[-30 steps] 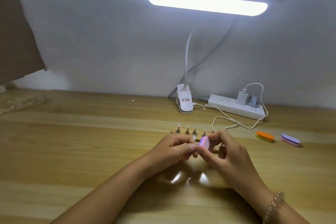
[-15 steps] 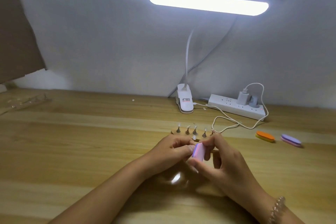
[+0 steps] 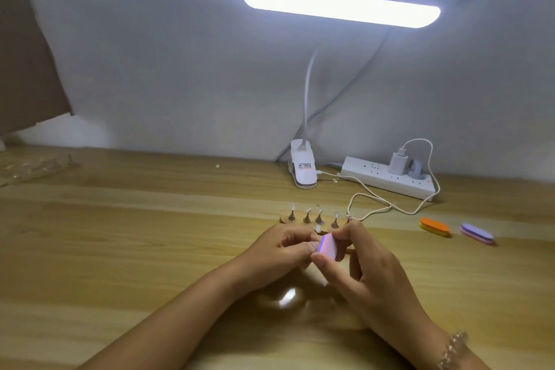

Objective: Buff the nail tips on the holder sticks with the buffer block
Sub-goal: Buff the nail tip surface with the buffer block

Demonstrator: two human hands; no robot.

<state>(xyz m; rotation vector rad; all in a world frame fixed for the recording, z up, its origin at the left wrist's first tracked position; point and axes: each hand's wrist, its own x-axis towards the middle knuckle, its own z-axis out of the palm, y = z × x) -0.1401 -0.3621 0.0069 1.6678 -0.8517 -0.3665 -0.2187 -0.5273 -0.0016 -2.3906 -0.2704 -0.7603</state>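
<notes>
Head view: both hands meet low in the middle, over the wooden bench [image 3: 126,249]. The left hand [image 3: 282,249] has its fingers curled in and pinches a stick [image 3: 317,230], of which only the white nail tip at its top shows above the fingers. The right hand [image 3: 369,267] grips the buffer [image 3: 329,246], thumb under its near end and fingers over its far end. The buffer is pink with a purple edge. It stands tilted, its broad face turned left, and it lies against the left fingertips just below the nail tip. Whether it touches the tip itself I cannot tell. A bead bracelet [image 3: 455,348] sits on the right wrist.

Just behind the hands lies a wooden stand [image 3: 285,217] with 4 sticks [image 3: 307,216] upright in a row, each capped by a pale tip. A white cable [image 3: 375,210] loops on the bench close to the stand's right end.

To the right, well apart from the hands, lie an orange block [image 3: 435,227] and a purple block [image 3: 477,234], side by side but not touching. At the back by the wall are a white power strip [image 3: 387,182] with a charger plugged in and a lamp clip [image 3: 303,170]. The lit lamp bar [image 3: 341,4] hangs above. A brown board [image 3: 27,54] stands at the far left.
</notes>
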